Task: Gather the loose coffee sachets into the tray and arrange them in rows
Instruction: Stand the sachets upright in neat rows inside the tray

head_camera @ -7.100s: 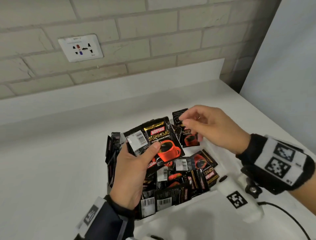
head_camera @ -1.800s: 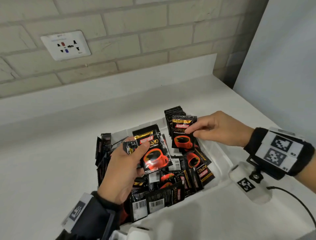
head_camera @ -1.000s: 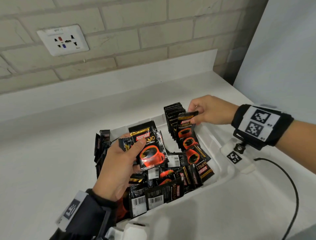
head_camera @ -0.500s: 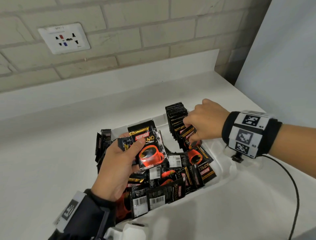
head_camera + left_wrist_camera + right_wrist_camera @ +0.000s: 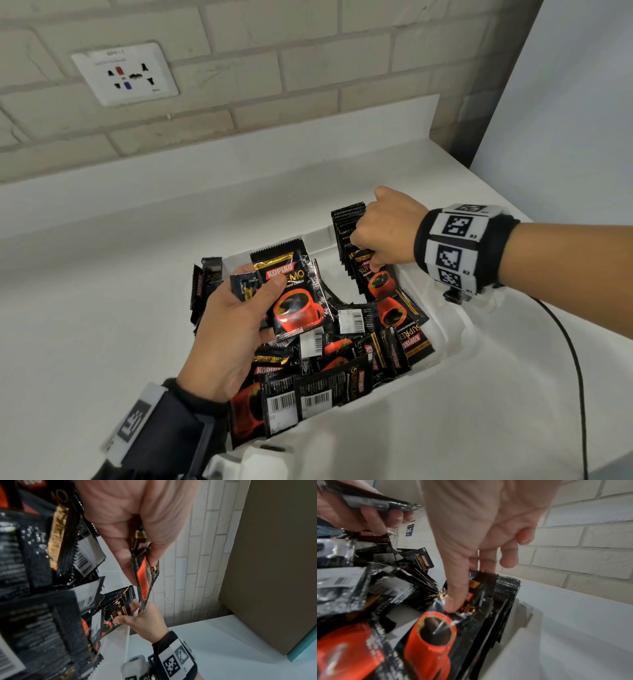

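**One more sachet goes into the row**

A white bench (image 5: 102, 342) sits under a brick wall. On it, a white tray (image 5: 455, 329) holds the coffee sachets (image 5: 342, 359), mostly jumbled. A moment ago the right hand (image 5: 383, 233) held a sachet above the standing row (image 5: 346, 233). Now that sachet is tucked in, thumb and fingers (image 5: 453, 601) pinching its top. The left hand (image 5: 233, 329) is raised palm-up, pinching the next sachet (image 5: 294, 298).

Two hands showing: left hand (image 5: 230, 329), right hand (image 5: 385, 230); one white tray (image 5: 455, 337); one wall socket (image 5: 125, 73); sachets too many to count.
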